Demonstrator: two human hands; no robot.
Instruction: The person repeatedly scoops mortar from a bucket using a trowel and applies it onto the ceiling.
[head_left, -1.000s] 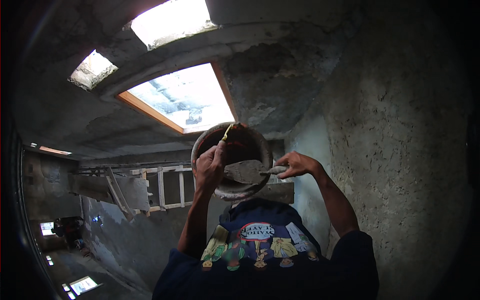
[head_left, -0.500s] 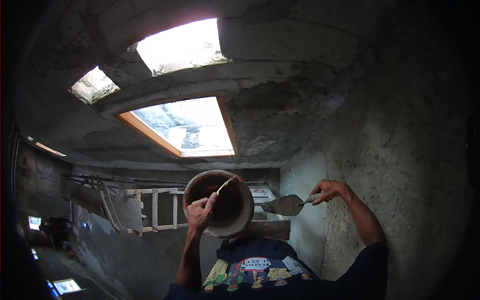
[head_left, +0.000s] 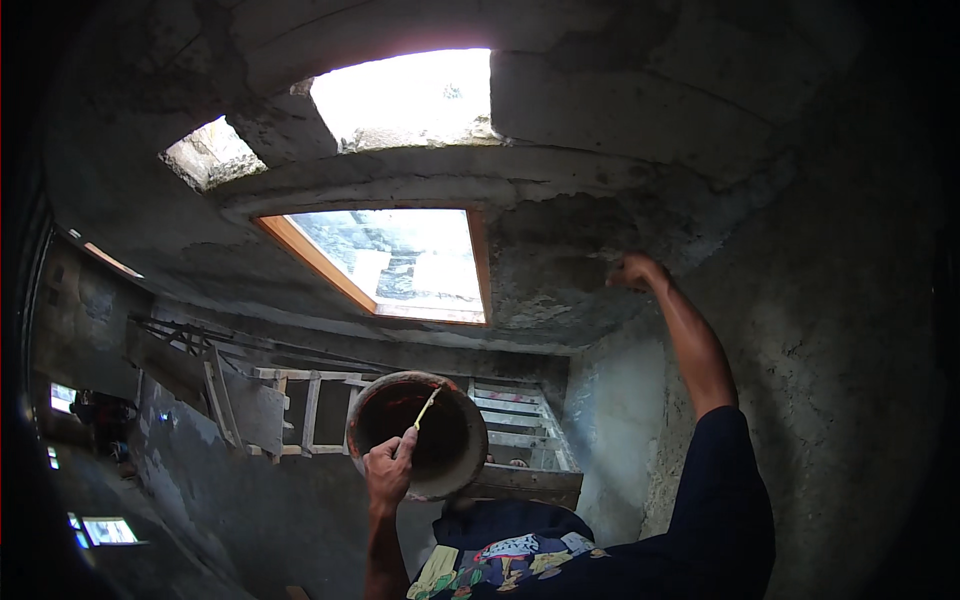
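My left hand (head_left: 389, 468) is closed round the pale yellowish handle (head_left: 427, 407) of a round bucket (head_left: 470, 462), which hangs in front of my body. The bucket's rim is crusted with grey, and its inside is dark with a reddish tint on the far side. Up to the right, my right hand (head_left: 638, 271) is raised close to the rough grey wall (head_left: 540, 285), beside the window. Its fingers are curled. The trowel seen in that hand half a second ago is hard to make out now against the dark wall.
A wood-framed window (head_left: 400, 260) is set in the wall, with bright openings (head_left: 410, 100) above it. Below are a wooden ladder-like frame (head_left: 312, 412), slatted wood (head_left: 515, 420) and a plank (head_left: 530, 487). Another rough wall (head_left: 800, 400) stands at my right.
My right hand has risen from beside the bucket to the wall near the window, taking the trowel with it. The bucket in my left hand has shifted slightly left and down.
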